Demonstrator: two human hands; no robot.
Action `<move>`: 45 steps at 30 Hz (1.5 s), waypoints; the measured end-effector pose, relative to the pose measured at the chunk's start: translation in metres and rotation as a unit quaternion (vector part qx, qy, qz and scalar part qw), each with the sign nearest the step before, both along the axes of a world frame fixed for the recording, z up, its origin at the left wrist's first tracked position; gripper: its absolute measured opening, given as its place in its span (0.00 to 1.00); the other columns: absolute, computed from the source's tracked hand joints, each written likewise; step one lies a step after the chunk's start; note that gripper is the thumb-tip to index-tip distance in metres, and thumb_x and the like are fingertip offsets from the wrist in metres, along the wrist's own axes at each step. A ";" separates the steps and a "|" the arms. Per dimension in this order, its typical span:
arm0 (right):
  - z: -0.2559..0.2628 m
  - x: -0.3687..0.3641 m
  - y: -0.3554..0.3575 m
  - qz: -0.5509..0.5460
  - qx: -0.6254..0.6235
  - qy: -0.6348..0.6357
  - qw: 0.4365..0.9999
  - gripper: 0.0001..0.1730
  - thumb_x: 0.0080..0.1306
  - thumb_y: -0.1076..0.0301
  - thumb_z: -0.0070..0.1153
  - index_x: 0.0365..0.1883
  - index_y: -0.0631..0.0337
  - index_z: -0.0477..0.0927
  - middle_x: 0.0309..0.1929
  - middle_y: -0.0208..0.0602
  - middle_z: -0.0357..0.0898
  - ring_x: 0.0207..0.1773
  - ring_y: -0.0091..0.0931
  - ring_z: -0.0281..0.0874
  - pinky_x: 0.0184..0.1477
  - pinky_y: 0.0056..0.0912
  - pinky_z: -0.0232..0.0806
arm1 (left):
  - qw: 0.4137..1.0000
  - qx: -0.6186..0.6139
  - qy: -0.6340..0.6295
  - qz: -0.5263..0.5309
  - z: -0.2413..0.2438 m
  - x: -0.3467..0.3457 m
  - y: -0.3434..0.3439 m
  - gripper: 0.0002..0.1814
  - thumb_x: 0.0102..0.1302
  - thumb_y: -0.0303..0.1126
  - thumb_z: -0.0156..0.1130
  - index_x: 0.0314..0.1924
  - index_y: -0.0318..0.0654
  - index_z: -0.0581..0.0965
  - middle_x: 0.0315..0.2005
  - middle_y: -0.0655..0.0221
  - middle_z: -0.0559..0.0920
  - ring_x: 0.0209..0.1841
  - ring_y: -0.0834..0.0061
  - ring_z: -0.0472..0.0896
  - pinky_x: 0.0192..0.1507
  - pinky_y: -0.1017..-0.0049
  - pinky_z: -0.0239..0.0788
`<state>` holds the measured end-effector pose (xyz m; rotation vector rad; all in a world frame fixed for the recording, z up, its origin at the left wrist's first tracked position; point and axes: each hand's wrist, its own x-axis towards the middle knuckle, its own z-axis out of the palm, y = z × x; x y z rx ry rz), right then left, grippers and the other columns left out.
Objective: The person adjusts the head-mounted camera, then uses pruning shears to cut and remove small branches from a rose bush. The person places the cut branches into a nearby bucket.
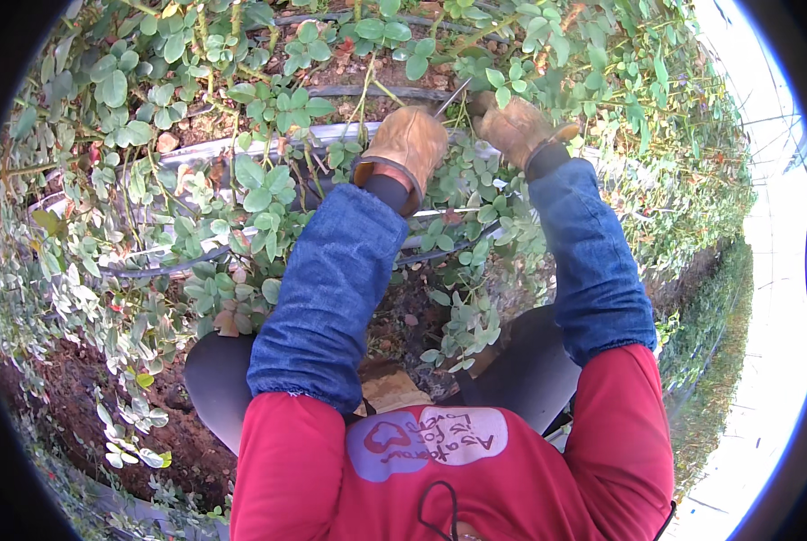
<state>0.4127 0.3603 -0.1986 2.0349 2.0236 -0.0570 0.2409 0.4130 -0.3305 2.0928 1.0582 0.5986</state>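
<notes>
My left hand [411, 143], in a tan leather work glove, is closed, and a thin metal tool [453, 98] juts from it up and to the right. The glove hides the tool's handle, so I cannot tell its exact kind. Just to the right, my right hand [513, 127] wears a matching glove. Its fingers curl in among the leafy stems [504, 86] of what look like rose bushes, and leaves cover part of them. Whether those fingers grip a stem is hidden. Both gloves are over the planted bed, close to the tool's tip.
Dark irrigation hoses [376, 90] cross the bed above bare reddish soil [356, 71]. Pale plastic sheeting [204, 154] edges the bed under the foliage. Leafy branches [467, 331] hang between my bent knees [217, 379]. More greenery [707, 351] lines a strip at the right.
</notes>
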 end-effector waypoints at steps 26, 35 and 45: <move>-0.028 -0.021 0.038 0.020 -0.035 -0.122 0.992 0.13 0.68 0.76 0.58 0.50 0.63 0.84 0.37 0.36 0.84 0.36 0.30 0.86 0.35 0.31 0.82 | 0.964 0.150 0.210 -0.061 0.038 -0.042 -0.024 0.05 0.63 0.30 0.69 0.36 0.48 0.90 0.36 0.66 0.91 0.41 0.64 0.90 0.40 0.67 0.82; 0.008 0.005 -0.049 -0.395 0.147 0.553 0.719 0.12 0.65 0.63 0.65 0.40 0.60 0.81 0.25 0.27 0.73 0.25 0.22 0.75 0.24 0.31 0.75 | 0.983 0.102 0.141 -0.066 0.023 -0.043 -0.016 0.08 0.65 0.29 0.66 0.40 0.40 0.90 0.41 0.58 0.90 0.43 0.58 0.89 0.47 0.64 0.83; -0.023 0.015 -0.020 0.097 0.075 -0.077 0.990 0.07 0.64 0.66 0.57 0.31 0.52 0.87 0.36 0.42 0.86 0.41 0.38 0.86 0.43 0.45 0.78 | 0.974 0.136 0.164 -0.072 0.042 -0.047 -0.021 0.07 0.64 0.29 0.67 0.40 0.43 0.90 0.39 0.60 0.90 0.43 0.60 0.89 0.45 0.66 0.83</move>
